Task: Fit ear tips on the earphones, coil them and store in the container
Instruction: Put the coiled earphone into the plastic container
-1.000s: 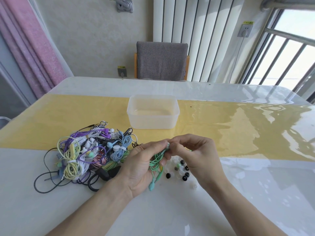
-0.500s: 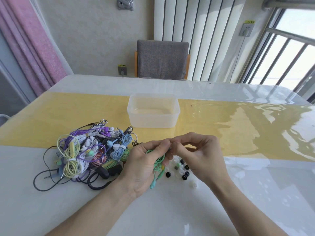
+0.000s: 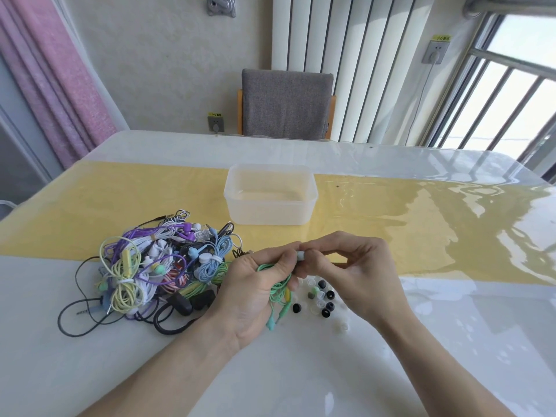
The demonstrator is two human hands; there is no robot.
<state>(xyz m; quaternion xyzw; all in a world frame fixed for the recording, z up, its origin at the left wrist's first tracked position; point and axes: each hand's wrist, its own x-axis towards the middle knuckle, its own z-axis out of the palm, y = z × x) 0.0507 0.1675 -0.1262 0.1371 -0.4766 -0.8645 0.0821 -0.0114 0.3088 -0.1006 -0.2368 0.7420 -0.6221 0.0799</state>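
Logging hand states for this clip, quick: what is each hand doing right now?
Left hand: grips the green earphones, cable bunched in the palm.
Right hand: pinches a small pale piece, likely an ear tip, at the earbud.

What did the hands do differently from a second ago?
Hardly anything. The left hand still grips the green earphones, and the right hand still pinches an ear tip against them, both raised very slightly. The earphone pile, loose ear tips and container stayed put.
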